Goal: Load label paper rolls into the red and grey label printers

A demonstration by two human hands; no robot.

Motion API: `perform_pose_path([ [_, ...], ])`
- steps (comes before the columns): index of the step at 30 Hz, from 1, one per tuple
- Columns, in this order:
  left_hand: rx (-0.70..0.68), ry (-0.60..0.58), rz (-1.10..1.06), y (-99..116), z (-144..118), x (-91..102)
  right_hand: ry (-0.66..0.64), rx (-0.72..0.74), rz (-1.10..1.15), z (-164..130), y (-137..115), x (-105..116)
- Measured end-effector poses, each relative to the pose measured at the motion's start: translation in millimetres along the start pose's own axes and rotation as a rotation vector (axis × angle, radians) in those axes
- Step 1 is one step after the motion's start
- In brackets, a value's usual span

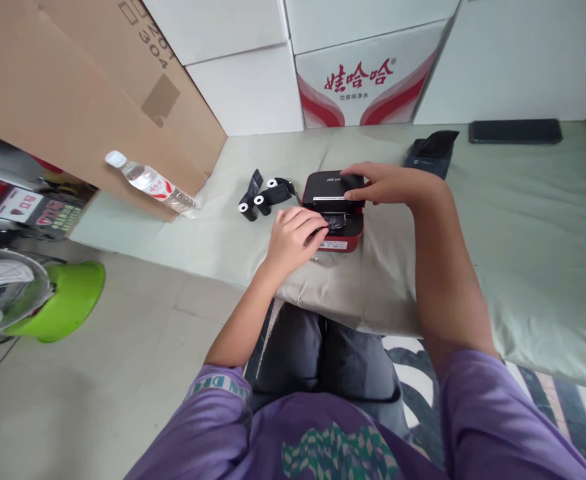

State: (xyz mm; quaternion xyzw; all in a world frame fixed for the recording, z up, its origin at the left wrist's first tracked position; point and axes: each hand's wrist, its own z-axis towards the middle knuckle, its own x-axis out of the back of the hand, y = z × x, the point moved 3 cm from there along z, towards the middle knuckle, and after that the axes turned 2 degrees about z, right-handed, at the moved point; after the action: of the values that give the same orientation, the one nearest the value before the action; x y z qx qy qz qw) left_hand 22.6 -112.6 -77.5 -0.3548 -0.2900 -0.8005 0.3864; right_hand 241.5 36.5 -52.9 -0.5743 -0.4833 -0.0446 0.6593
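My R grip, part-curled, has lid; L grip nearly closed @ film, can't tell if held.

Green cloth-covered surface with bottle, black rolls, red-black device, seemingly a phone

The device at centre is black above and red below, with white labels; the rolls to its left are black with white cores. The worktop is pale grey-green, the shirt purple with wavy green-and-white print.
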Motion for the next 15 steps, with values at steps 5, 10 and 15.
perform_pose_path([
  [5, 0.215, 0.073, -0.193, -18, 7, 1.4, 0.011, -0.029, 0.165, 12, 19, -7],
  [10, 0.844, -0.011, -0.752, -55, 14, -37.4, 0.187, 0.055, 0.367, 28, 49, -11],
  [15, 0.943, -0.136, -1.139, -53, 18, -59.2, 0.088, 0.059, 0.324, 33, 53, -16],
])
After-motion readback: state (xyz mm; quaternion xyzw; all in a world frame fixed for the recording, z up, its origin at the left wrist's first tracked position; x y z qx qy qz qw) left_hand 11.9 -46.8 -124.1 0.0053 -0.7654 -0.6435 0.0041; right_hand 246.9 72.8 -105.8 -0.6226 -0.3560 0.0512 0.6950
